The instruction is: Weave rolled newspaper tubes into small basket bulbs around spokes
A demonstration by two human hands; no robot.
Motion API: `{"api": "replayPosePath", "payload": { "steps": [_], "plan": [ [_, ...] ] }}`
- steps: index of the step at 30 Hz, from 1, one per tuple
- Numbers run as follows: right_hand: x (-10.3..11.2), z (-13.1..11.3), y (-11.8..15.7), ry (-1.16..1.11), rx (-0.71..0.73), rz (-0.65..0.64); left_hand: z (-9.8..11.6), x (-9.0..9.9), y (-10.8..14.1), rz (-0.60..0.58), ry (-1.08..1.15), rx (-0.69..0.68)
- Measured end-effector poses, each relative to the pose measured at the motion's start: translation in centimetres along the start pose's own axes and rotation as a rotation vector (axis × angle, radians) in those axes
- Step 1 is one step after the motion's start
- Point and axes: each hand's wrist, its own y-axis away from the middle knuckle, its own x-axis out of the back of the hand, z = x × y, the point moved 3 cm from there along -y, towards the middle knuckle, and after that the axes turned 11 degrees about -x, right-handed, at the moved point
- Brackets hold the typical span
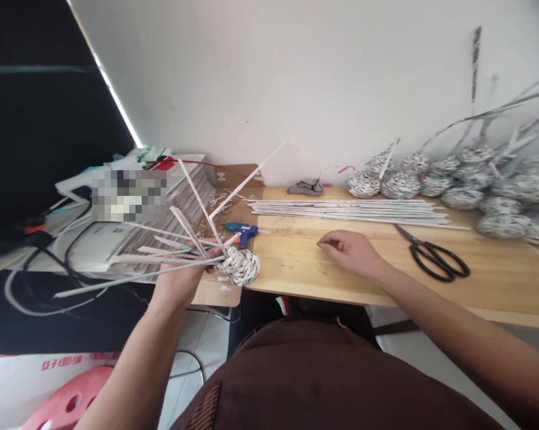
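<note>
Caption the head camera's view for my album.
Left hand holding a woven ball, right hand near white sticks and scissors.

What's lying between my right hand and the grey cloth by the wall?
Thin paper sticks lie side by side on the table between your right hand and the cloth, in the head view.

Illum.: bright, diffuse, approx. even on smooth white wall [296, 89]; soft shadows on pale wooden tabletop [291, 266]. Matte black panel [31, 113] v. dark, LH side. Woven grey-white paper ball [245, 267] fairly sharp; clustered patterned paper balls [502, 206], RH side, blurred. Wide-angle distort. at edges; pixelated block, LH side.
</note>
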Motion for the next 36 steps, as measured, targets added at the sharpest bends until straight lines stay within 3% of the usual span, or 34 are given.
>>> {"api": "replayPosePath", "payload": {
  "steps": [5,8,12,14,20,24,26,30,33,36],
  "plan": [
    [-2.2,-2.3,-4.8,0.032,0.102,-0.08,-0.2,0.9,0.2,0.056,0.01,0.046],
    [-3.1,-3.1,-6.3,0.067,0.112,-0.13,-1.0,1.9,0.3,0.055,0.058,0.065],
    [-4.3,-4.9,-6.2,0.062,0.079,-0.212,-2.2,3.2,0.3,0.108,0.098,0.084],
    [-5.3,-6.8,-5.7,0.039,0.084,-0.255,-2.4,3.6,0.2,0.118,0.093,0.091],
    [-9.6,-13.3,-6.2,0.28,0.028,-0.261,-1.7,4.1,0.1,0.126,0.083,0.082],
    [-11.1,-13.7,-8.3,0.301,-0.033,-0.269,-1.4,4.7,0.7,0.126,0.039,0.075],
    [-11.1,-12.8,-9.2,0.192,-0.154,-0.311,-1.6,5.1,1.0,0.123,0.067,0.079],
    [-10.3,-11.3,-8.9,-0.31,-0.426,-0.545,-2.0,5.7,1.4,0.149,0.119,0.073],
    [-8.8,-10.9,-6.7,-0.576,-0.445,-0.592,-2.0,5.6,1.8,0.168,0.097,0.068],
    [-6.5,-10.6,-3.6,-0.851,-0.351,-0.512,-1.9,5.3,2.3,0.161,0.097,0.061]
  ]
}}
